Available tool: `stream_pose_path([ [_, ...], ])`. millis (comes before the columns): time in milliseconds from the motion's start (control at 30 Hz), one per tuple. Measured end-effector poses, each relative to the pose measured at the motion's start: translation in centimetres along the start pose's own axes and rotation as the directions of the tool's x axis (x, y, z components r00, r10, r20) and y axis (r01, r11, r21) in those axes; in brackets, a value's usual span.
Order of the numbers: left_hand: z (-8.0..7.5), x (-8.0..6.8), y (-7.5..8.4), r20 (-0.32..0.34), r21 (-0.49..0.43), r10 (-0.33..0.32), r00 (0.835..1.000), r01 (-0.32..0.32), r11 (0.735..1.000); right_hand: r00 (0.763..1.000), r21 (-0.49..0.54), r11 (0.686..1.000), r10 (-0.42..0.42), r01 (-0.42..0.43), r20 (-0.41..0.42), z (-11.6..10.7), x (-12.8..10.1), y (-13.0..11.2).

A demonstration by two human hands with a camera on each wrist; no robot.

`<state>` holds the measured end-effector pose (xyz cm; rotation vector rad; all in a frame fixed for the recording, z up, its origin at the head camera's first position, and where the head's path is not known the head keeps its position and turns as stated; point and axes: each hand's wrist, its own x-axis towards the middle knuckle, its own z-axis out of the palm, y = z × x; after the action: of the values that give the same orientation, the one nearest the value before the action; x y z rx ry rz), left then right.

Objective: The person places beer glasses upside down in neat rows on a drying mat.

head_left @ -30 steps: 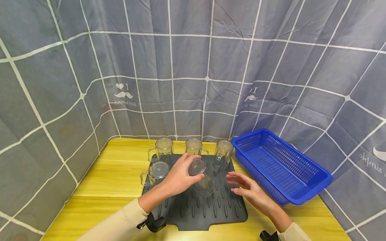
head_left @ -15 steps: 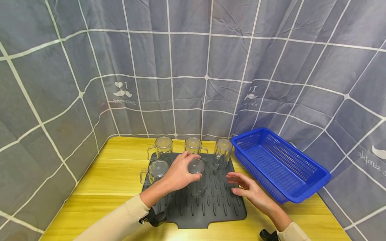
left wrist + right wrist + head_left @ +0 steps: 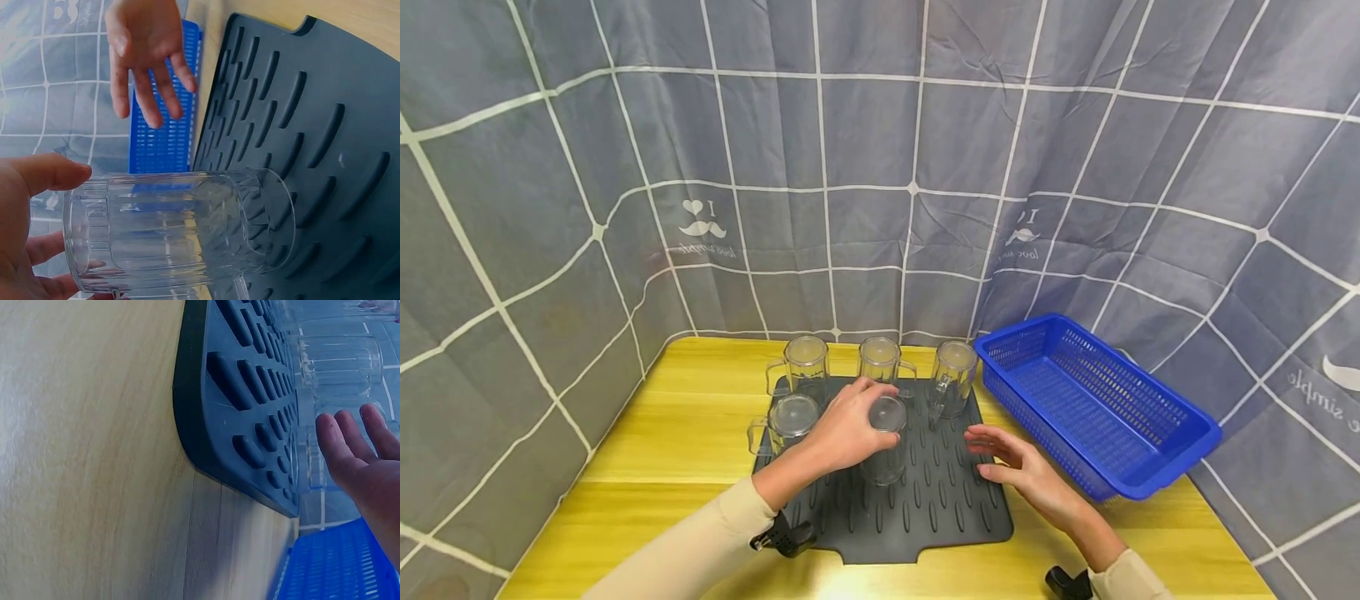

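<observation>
My left hand point(image 3: 850, 429) grips a clear glass mug point(image 3: 886, 458) near its base, which faces up. In the left wrist view that mug point(image 3: 181, 231) has its mouth toward the ribbed dark drying mat point(image 3: 917, 525); whether the rim touches the mat I cannot tell. My right hand point(image 3: 1026, 475) hovers over the mat's right edge, fingers relaxed and holding nothing. Upside down on the mat stand other glass mugs: a back left mug point(image 3: 807, 367), a back middle mug point(image 3: 880, 360), a back right mug point(image 3: 953, 379) and a front left mug point(image 3: 793, 417).
A blue plastic basket point(image 3: 1101, 408) with perforated walls stands right of the mat on the yellow wooden table point(image 3: 670, 433). A grey curtain point(image 3: 872, 150) with white grid lines hangs behind and along both sides.
The mug in my left hand has swung from tilted, mouth to the right, to nearly upright. My left hand has hardly moved, and my right hand stays about where it was.
</observation>
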<state>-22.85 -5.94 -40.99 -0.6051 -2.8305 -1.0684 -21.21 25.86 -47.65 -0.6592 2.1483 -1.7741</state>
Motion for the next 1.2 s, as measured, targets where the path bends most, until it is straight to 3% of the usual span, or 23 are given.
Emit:
stream_pose_path([
  [633,0.8,-0.1,-0.2,0.030,0.029,0.009,1.000,-0.010,1.000,1.000,0.010,1.000,0.013,-0.013,0.000,0.0,0.0,0.5],
  [767,1.0,0.1,-0.1,0.040,0.029,0.008,0.999,-0.009,1.000,0.999,-0.020,0.999,0.027,-0.028,-0.018,-0.2,-0.1,0.1],
  [900,0.9,0.2,0.0,0.030,0.036,0.024,0.999,-0.025,0.999,0.999,-0.116,0.993,-0.025,0.020,-0.044,-0.6,0.3,-0.4],
  [1033,0.4,0.0,0.2,0.008,0.044,0.040,0.999,-0.040,0.998,0.992,-0.302,0.949,-0.114,0.094,-0.048,-1.1,0.9,-1.3],
  [1200,-0.5,-0.2,0.3,-0.002,0.103,0.069,0.998,-0.069,0.992,0.984,-0.510,0.849,-0.175,0.135,-0.031,-1.3,2.2,-3.5],
])
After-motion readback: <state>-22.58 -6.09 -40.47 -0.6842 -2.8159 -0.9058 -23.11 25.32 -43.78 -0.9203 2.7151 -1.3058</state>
